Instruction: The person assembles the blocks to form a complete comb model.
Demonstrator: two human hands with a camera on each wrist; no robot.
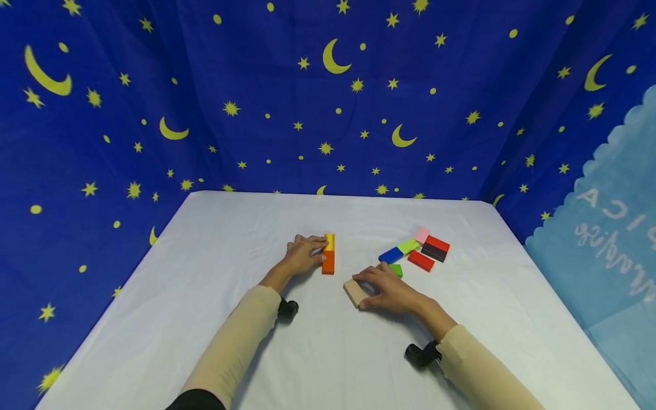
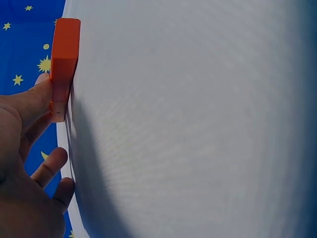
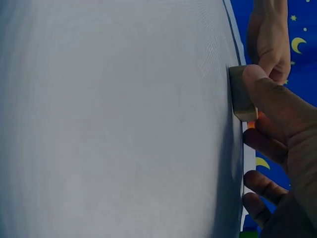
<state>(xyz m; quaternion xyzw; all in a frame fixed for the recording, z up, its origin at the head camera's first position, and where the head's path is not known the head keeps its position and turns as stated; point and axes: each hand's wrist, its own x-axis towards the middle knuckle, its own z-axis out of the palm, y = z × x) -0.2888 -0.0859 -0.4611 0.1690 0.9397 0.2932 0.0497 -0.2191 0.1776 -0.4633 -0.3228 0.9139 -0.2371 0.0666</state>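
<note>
My right hand grips a plain wooden block between thumb and fingers, low at the white tabletop. The right wrist view shows the thumb on the near side of that block, the other fingers spread behind. To its left, my left hand touches the left side of an orange block and a yellow block, which lie end to end in a line. In the left wrist view the thumb rests along the orange block; the yellow one is hidden there.
Right of the hands lie loose blocks: blue, lime, pink, red, dark brown against another red, and green, partly behind the right hand. A starry blue cloth hangs behind the white table.
</note>
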